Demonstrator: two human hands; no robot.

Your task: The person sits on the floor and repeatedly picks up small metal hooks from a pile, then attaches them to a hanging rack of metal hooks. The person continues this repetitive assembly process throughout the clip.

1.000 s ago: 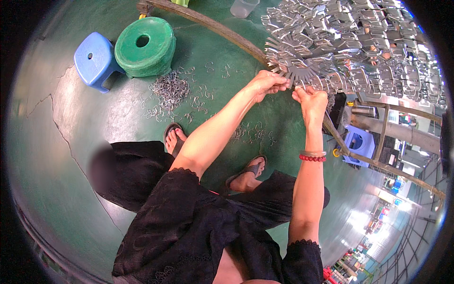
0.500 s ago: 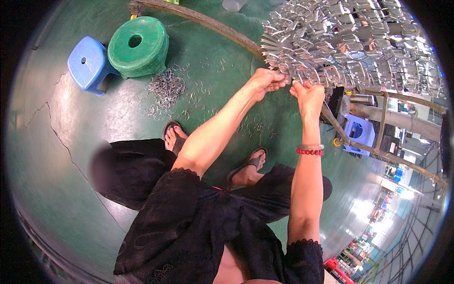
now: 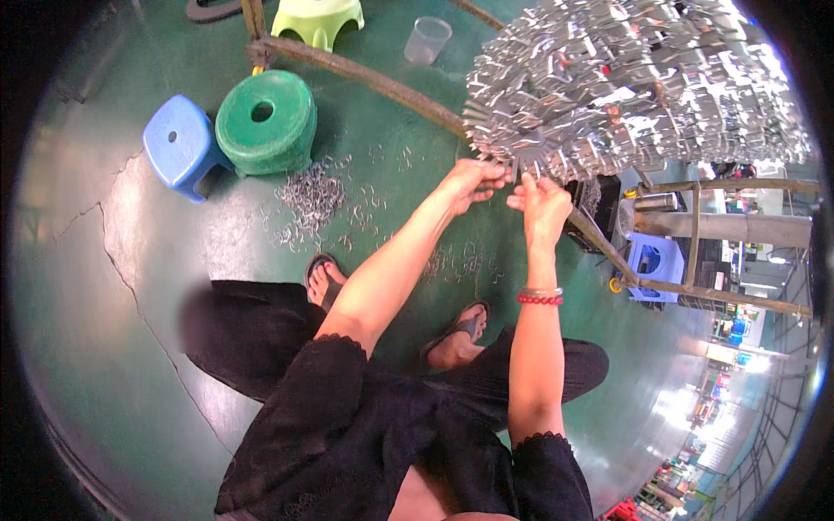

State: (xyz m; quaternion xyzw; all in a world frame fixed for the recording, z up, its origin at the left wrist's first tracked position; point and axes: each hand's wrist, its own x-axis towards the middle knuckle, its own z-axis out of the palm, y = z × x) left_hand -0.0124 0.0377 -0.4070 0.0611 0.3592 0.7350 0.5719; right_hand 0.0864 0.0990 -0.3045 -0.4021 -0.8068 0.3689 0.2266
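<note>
A large hanging mass of shiny silver metal pieces [image 3: 625, 95] fills the upper right. My left hand [image 3: 473, 184] reaches its lower left edge, fingertips pinched on a thin metal strip [image 3: 514, 170] there. Close beside it, my right hand [image 3: 545, 207] has its thumb and forefinger drawn together under the same edge. What lies between those right fingertips is too small to make out. A light bangle and a red bead bracelet [image 3: 540, 300] circle my right wrist.
Small curved metal bits lie in a pile [image 3: 313, 195] and scattered on the green floor. Left of them stand a green round stool [image 3: 291, 130] and a blue stool [image 3: 174, 143]. A rusty bar [image 3: 373, 80] runs behind; a clear cup [image 3: 427, 42] and lime stool [image 3: 319, 19] lie beyond.
The view has shifted, bringing the cup and lime stool further into sight. My right hand has moved left, with its fingers a little lower against the mass. My left hand stays at the edge.
</note>
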